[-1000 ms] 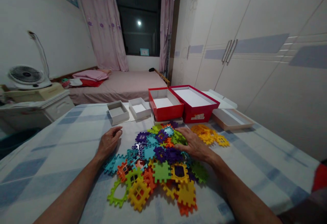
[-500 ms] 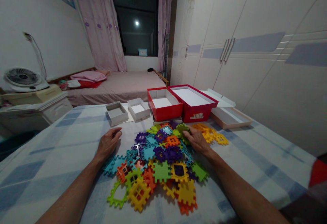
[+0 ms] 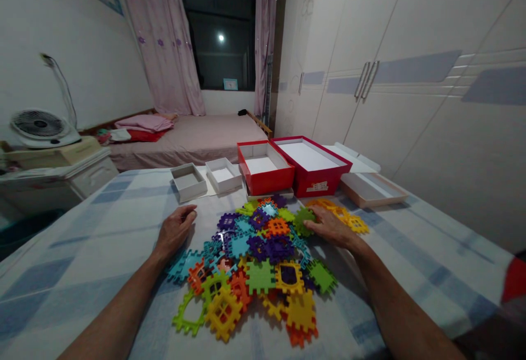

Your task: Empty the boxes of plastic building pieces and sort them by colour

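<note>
A heap of plastic interlocking tiles in several colours lies on the cloth-covered table (image 3: 102, 228). My right hand (image 3: 331, 225) pinches a green interlocking tile (image 3: 304, 221) at the heap's right edge. Just beyond that hand lies a group of yellow tiles (image 3: 356, 223), partly hidden by it. To the left of the heap, my left hand (image 3: 176, 228) rests on the cloth with its fingers curled, and nothing shows in them. Blue tiles (image 3: 187, 266) are close below its wrist. At the near side are a yellow window tile (image 3: 224, 313) and a green frame tile (image 3: 178, 316).
Behind the heap stand two small white boxes (image 3: 189, 184), a red box (image 3: 271, 179) and a larger dark red box (image 3: 320, 182). A shallow box lid (image 3: 370, 198) lies at the right. Farther back are a bed (image 3: 201, 135), a fan (image 3: 43, 127) and a wardrobe (image 3: 431, 130).
My right hand has moved a little to the right with the green tile, away from the heap and over part of the yellow group. My left hand has stayed put.
</note>
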Demonstrator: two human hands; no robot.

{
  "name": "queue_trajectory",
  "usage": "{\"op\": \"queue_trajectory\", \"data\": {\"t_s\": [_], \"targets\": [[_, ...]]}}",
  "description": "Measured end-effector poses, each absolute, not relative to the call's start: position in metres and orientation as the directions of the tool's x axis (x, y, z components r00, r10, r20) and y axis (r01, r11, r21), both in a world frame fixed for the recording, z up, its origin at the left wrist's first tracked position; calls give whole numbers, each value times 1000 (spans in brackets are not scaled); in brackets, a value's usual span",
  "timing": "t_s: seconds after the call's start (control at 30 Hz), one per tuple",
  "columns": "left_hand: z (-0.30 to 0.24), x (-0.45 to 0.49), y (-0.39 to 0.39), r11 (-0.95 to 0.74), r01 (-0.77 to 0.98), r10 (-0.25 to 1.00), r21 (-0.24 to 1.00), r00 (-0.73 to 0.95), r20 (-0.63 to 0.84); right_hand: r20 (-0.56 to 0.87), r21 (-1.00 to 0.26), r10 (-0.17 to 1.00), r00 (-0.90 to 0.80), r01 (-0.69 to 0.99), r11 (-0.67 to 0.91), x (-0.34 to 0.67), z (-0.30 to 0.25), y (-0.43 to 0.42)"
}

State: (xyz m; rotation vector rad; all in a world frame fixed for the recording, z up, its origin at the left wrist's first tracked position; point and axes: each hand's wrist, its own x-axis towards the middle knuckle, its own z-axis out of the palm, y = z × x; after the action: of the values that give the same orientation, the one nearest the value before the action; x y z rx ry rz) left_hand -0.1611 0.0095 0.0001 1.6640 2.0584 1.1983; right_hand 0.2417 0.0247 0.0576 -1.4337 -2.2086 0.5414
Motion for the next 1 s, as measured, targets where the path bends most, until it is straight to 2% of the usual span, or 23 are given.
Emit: {"op": "queue_trajectory", "data": {"t_s": [0.07,0.13,0.23,0.33,0.47,0.53,0.8,1.0], "targets": [[-1,-162,10,14,707,898,707,-320,303,185,-567,920,-346,727,388,243,57,25],[-1,-162,10,16,713,899,701,-317,302,196,-666,928,-318,651,364,245,56,27],[-2,-163,10,19,722,902,692,-310,299,183,-880,959,-218,399,259,245,55,35],[-3,-164,11,20,730,906,684,-302,296,109,-967,980,-164,209,142,237,54,45],[-3,-165,12,14,729,914,684,-287,286,-47,-938,965,-257,343,46,218,51,55],[-2,-164,11,15,731,913,683,-289,289,-81,-920,961,-263,390,29,211,50,59],[1,-161,11,13,734,916,679,-281,286,-73,-914,972,-225,405,25,199,49,64],[1,-162,10,9,745,910,666,-282,304,44,-934,985,-168,342,100,207,54,53]]}}
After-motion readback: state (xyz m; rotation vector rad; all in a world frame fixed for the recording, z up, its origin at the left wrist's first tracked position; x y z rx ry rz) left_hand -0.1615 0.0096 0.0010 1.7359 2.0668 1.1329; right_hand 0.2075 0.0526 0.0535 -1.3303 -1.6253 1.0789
